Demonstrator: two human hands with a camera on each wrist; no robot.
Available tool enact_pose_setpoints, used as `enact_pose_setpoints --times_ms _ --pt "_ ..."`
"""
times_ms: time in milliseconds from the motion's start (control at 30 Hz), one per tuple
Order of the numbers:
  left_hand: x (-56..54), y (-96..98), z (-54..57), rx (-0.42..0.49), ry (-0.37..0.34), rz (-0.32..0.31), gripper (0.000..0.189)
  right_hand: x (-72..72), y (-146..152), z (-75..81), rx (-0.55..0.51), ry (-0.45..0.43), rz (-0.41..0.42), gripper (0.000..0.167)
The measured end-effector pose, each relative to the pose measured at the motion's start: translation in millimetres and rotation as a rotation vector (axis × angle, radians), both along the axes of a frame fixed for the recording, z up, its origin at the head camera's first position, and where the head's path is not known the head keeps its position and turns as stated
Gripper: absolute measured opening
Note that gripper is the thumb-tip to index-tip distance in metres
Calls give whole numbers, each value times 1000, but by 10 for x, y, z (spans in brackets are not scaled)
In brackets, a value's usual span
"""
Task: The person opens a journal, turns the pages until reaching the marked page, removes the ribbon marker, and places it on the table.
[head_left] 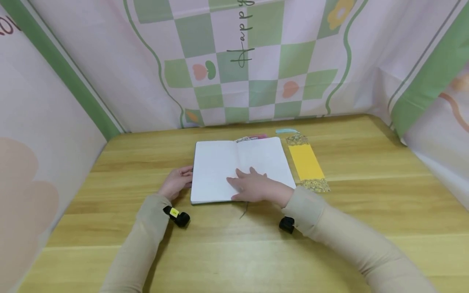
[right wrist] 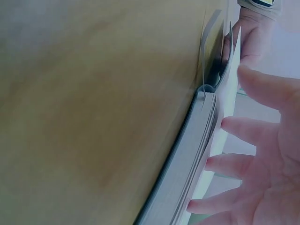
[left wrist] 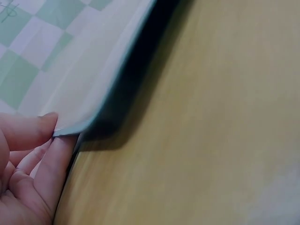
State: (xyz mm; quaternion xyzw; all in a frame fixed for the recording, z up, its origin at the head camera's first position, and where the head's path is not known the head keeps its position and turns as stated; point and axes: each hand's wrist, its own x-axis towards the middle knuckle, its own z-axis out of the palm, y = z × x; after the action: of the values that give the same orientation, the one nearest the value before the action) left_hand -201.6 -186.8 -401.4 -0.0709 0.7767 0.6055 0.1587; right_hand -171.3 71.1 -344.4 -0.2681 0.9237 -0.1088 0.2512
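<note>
A notebook (head_left: 214, 171) lies spread at blank white pages, the left leaf raised with its cover. At its left edge, my left hand (head_left: 177, 182) pinches the cover; in the left wrist view the thumb lies over the corner (left wrist: 72, 129) and a finger beneath. My right hand (head_left: 256, 188) reaches across the right page near the gutter, fingers spread. In the right wrist view its fingertips (right wrist: 229, 123) meet the page over the thick block of leaves (right wrist: 185, 168). A thin ribbon (right wrist: 203, 51) hangs from the spine.
Right of the notebook lies a yellow bookmark (head_left: 307, 162) with glittery ends and a light blue tassel (head_left: 287, 130). A pink tassel (head_left: 258, 136) and a patterned strip (head_left: 244, 139) show past the notebook's far edge. Printed cloth (head_left: 264, 89) hangs behind the wooden table (head_left: 234, 252).
</note>
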Motion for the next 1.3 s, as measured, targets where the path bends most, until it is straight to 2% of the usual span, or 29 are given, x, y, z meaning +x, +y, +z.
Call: enact_pose_setpoints --times_ms 67,200,300,433,733,1033,1300 --pt "-2 -12 1 6 -10 -3 47 -6 -11 0 12 -2 1 65" --pt "12 -27 12 21 -56 29 43 -7 -36 6 26 -6 9 65" --pt "37 -41 21 -2 -66 25 45 -7 -51 10 37 -1 13 65" --pt "67 -61 17 -27 -40 -16 50 -14 -64 12 38 5 20 64" --pt "91 -75 -5 -8 12 -52 55 29 -72 9 45 -2 -6 64" --pt "65 -45 -6 -24 -7 -43 56 54 -25 -5 18 24 -3 63" --pt "33 -10 30 -18 -7 -30 56 -11 166 26 -67 12 80 60"
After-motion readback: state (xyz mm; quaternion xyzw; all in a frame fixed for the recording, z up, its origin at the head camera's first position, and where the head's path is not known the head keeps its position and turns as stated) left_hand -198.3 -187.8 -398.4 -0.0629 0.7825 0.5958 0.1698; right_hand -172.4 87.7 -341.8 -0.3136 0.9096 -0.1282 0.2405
